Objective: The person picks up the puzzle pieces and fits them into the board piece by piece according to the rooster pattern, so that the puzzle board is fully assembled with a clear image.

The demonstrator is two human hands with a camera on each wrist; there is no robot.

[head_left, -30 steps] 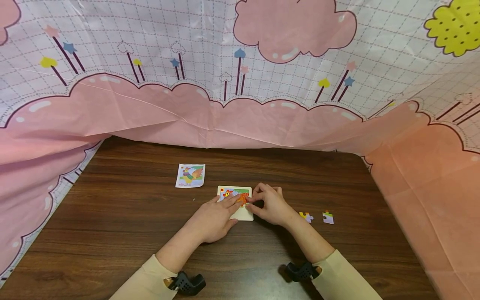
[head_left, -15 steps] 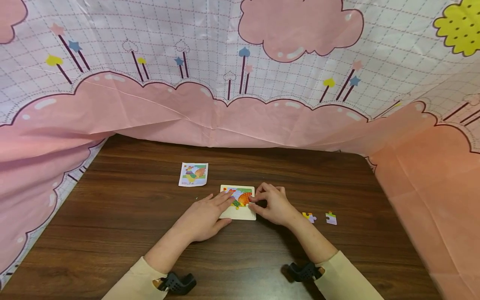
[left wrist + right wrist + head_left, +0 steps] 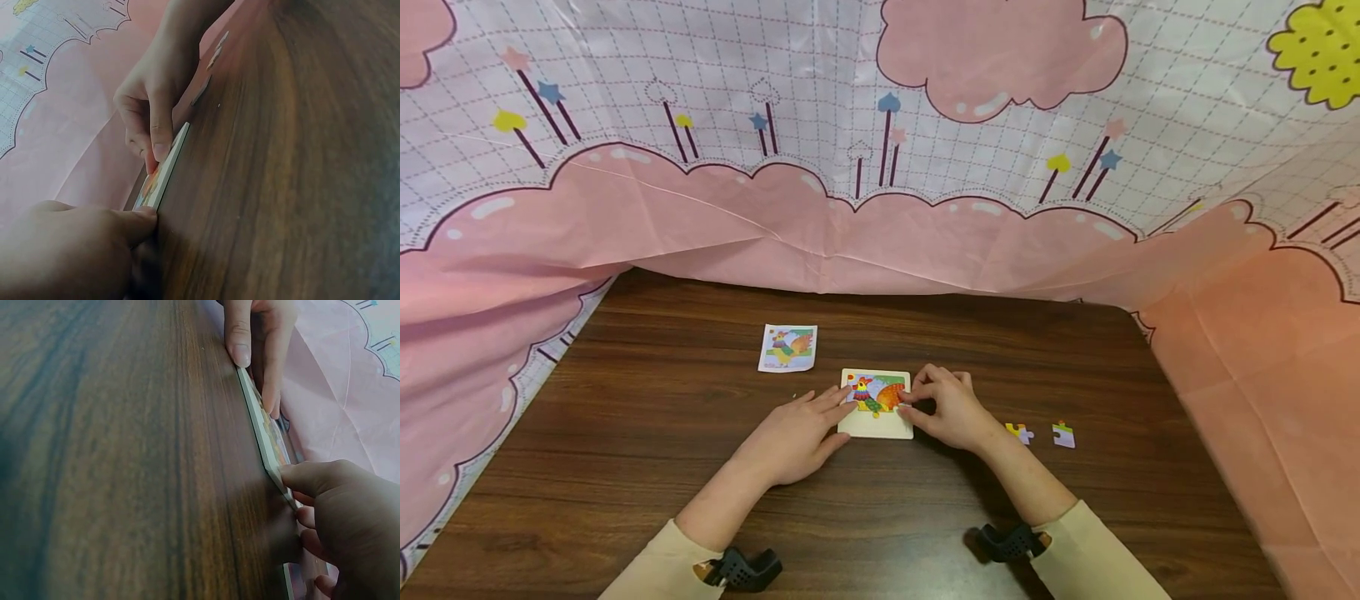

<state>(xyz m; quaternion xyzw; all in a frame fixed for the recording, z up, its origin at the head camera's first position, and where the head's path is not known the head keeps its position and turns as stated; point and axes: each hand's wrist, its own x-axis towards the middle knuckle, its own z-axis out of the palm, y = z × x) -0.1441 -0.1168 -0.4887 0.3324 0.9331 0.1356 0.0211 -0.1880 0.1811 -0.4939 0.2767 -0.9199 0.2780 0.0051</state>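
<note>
A small jigsaw puzzle board (image 3: 877,428) with a cream frame lies at the middle of the table. Pieces showing a colourful hen (image 3: 867,392) fill its upper part; a bare cream strip runs along the lower part. My left hand (image 3: 788,440) touches the board's left edge with nearly straight fingers, its thumb at the near corner. Across from it, my right hand (image 3: 951,410) has thumb and index finger bent at the board's right edge, gripping there beside the red tail. Whether a separate piece is under those fingertips is hidden. In the right wrist view the right thumb (image 3: 306,477) rests over the board's corner.
Two loose puzzle pieces lie right of the board: a yellow and lilac one (image 3: 1019,433) beside my right forearm and a green and lilac one (image 3: 1063,435) farther out. A paper hen picture (image 3: 787,348) lies behind left. A pink patterned curtain (image 3: 820,250) closes the back.
My left hand has slid left off the puzzle picture to the board's left edge, uncovering the hen. The right hand stays at the right edge. The view has shifted slightly.
</note>
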